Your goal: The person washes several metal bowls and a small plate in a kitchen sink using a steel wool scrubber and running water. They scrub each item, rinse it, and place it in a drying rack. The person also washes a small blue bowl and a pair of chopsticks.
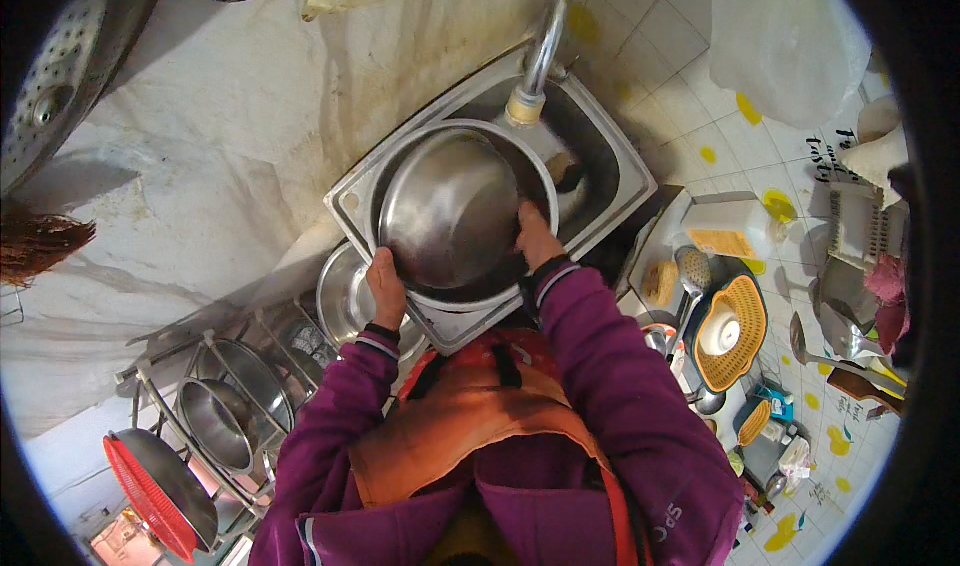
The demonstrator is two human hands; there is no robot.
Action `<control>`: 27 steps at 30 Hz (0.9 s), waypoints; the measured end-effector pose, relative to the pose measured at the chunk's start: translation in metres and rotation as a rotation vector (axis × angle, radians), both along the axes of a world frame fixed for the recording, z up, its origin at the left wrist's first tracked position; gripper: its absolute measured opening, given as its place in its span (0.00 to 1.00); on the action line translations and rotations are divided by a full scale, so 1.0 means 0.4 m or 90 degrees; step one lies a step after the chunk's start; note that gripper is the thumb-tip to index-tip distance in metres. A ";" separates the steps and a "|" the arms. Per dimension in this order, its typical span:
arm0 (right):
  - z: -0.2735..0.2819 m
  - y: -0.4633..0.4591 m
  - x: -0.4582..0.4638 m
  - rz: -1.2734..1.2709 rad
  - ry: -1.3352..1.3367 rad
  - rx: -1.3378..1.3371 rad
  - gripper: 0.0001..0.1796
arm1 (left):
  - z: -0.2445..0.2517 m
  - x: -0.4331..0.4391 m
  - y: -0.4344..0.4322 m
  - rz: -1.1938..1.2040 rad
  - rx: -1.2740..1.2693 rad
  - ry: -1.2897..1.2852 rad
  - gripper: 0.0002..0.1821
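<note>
A stainless steel bowl (450, 206) sits tilted with its rounded outside facing up, over a wider metal basin (551, 183) at the sink (611, 142). At the bowl's lower left edge, my left hand (388, 296) grips it with the thumb on top. My right hand (537, 237) grips the right edge, its fingers hidden beneath. A metal faucet (546, 48) with a cloth-like or plastic sleeve on its end points down into the sink, just beyond the basin.
Another metal bowl (345, 296) stands left of the sink. A rack (195, 438) at lower left holds several metal bowls and a red plastic colander (146, 498). On the right are a white jug (727, 225), a skimmer (692, 270) and a yellow basket (739, 352).
</note>
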State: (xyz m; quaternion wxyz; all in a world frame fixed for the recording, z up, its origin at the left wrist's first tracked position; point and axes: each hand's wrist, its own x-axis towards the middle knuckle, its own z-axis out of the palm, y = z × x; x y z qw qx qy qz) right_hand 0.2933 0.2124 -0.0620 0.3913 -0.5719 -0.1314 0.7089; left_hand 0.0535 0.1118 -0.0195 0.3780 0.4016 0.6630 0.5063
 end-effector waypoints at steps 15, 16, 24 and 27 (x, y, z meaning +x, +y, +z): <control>0.209 0.069 -0.192 0.240 -0.578 0.846 0.14 | 0.130 -0.056 0.347 -0.055 -0.205 -0.232 0.35; 0.225 0.074 -0.191 0.195 -0.606 0.843 0.14 | 0.121 -0.038 0.335 -0.051 -0.172 -0.118 0.34; -0.026 0.005 -0.033 -0.178 0.024 0.018 0.26 | 0.138 0.005 0.152 0.000 -0.001 0.026 0.25; -0.100 -0.034 -0.024 -0.218 0.142 -0.181 0.22 | 0.162 0.004 0.128 -0.075 -0.013 -0.025 0.23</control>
